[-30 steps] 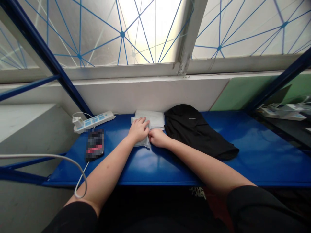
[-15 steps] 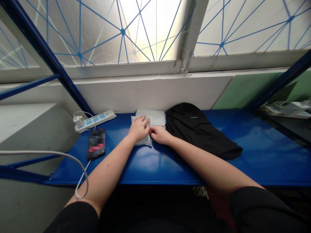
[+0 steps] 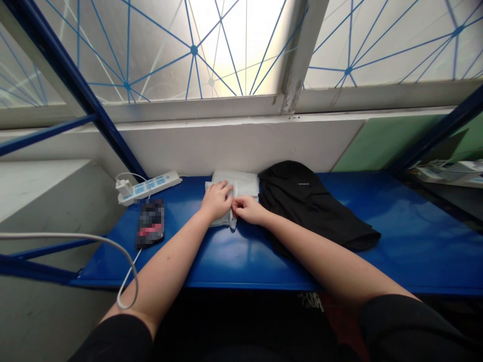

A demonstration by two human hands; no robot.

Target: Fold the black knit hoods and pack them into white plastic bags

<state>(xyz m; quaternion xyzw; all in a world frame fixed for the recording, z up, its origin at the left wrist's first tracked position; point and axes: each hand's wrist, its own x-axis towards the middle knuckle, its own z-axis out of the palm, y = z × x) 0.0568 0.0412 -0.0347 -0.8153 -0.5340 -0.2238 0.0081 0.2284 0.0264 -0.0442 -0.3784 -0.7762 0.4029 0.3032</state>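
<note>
My left hand [image 3: 216, 200] lies with its fingers stretched out on a pale, soft plastic packet [image 3: 228, 219], pressing it against the blue table. At the packet's right edge, my right hand [image 3: 247, 208] is closed, its thumb and forefinger pinching that edge. What the packet contains does not show. Behind it, against the wall, lies a second whitish packet [image 3: 247, 182], partly covered by the first. Just right of my right hand a black cloth garment [image 3: 298, 201] with a small pale mark lies spread out.
A white power strip [image 3: 158, 184] with a plug stands at the back left. In front of it lies a blurred-out phone-like device [image 3: 150, 223] on a white cable [image 3: 86, 236] that loops over my left forearm. Blue frame bars [image 3: 94, 108] rise at both ends of the blue table [image 3: 241, 261].
The right edge of the packet has shifted slightly at my right fingers. My left hand stays flat on it. The whole view has moved a little.
</note>
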